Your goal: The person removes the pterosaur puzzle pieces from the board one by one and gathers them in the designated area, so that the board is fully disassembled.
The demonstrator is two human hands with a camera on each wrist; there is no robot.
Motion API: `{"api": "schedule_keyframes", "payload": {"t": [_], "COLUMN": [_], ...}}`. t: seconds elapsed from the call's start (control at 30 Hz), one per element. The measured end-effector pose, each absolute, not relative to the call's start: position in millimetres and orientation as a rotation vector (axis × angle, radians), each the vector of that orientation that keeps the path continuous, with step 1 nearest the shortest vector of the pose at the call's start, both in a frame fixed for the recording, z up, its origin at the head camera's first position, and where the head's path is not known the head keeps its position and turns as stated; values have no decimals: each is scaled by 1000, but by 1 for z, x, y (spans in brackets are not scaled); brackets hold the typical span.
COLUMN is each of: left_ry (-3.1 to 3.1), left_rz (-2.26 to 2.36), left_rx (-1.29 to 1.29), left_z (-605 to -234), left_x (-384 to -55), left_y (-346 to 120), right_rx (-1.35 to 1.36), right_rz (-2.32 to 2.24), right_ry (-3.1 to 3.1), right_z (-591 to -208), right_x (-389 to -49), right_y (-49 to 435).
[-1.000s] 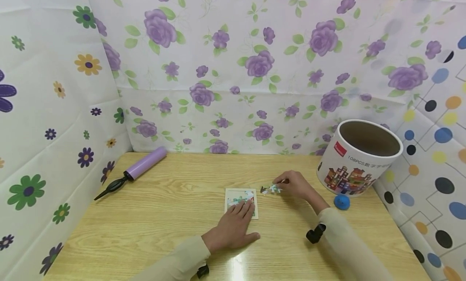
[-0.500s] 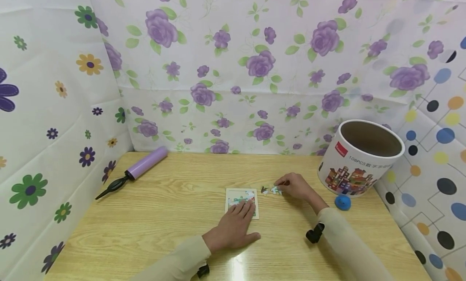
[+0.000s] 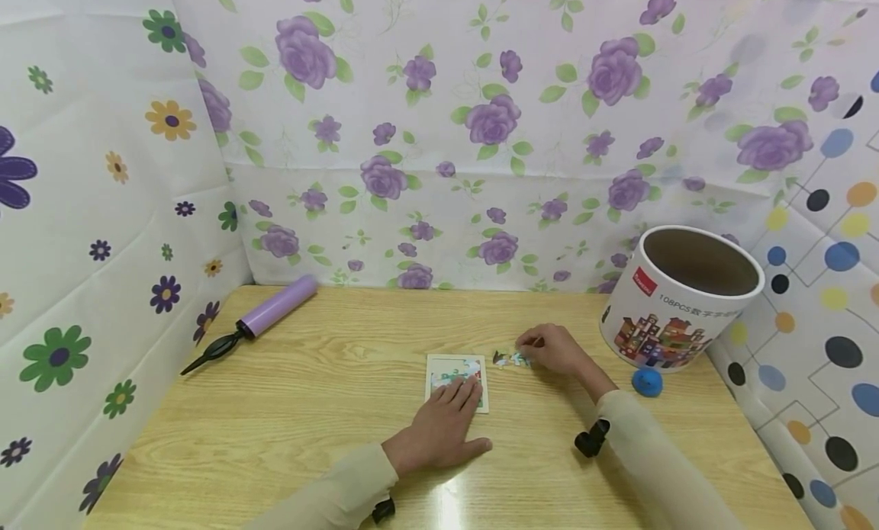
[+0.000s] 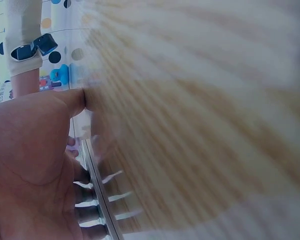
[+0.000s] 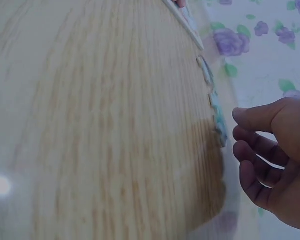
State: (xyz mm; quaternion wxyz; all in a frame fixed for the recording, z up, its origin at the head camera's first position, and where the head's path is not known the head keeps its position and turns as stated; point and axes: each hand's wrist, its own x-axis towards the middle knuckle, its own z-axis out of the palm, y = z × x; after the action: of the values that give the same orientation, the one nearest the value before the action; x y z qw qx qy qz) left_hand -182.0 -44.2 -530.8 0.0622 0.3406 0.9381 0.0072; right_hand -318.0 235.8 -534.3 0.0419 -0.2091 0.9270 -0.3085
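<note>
- My left hand (image 3: pixel 442 432): lay straight-fingered across the jigsaw board (image 3: pixel 449 357)'s near edge.
- My right hand (image 3: pixel 555 351): tips apart, beside loose pieces (image 3: pixel 518 358).
- Step: likely piece-picking; a pinch was needed.

Cloth walls (image 3: pixel 426 156) (flowered) make a tabletop booth (image 3: pixel 330 354).

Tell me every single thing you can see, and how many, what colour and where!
Puzzle board: 1, pale frame, middle of the table
Loose puzzle pieces: several, too small to count, multicoloured, right of the board
Tub: 1, white with colourful print, back right
Round thing: 1, blue, in front of the tub
Pump: 1, purple and black, back left
Table: 1, light wood, underneath
Patterned cloths: 3, mostly white, back and both sides
Wrist cameras: 2, black, on the wrists
Sleeves: 2, beige, on the arms
Left hand: 1, on the board
Right hand: 1, by the loose pieces
</note>
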Motion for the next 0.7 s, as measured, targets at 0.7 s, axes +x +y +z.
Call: {"api": "schedule_keyframes", "payload": {"t": [0.7], "left_ry": [2826], "left_rz": [54], "left_rx": [1026], "left_z": [-528], "left_x": [-181], "left_y": [-44], "right_rx": [-752], "right_rz": [-1029], "right_ry": [2729], "right_z": [-526], "right_x": [-309], "right_y": [179]}}
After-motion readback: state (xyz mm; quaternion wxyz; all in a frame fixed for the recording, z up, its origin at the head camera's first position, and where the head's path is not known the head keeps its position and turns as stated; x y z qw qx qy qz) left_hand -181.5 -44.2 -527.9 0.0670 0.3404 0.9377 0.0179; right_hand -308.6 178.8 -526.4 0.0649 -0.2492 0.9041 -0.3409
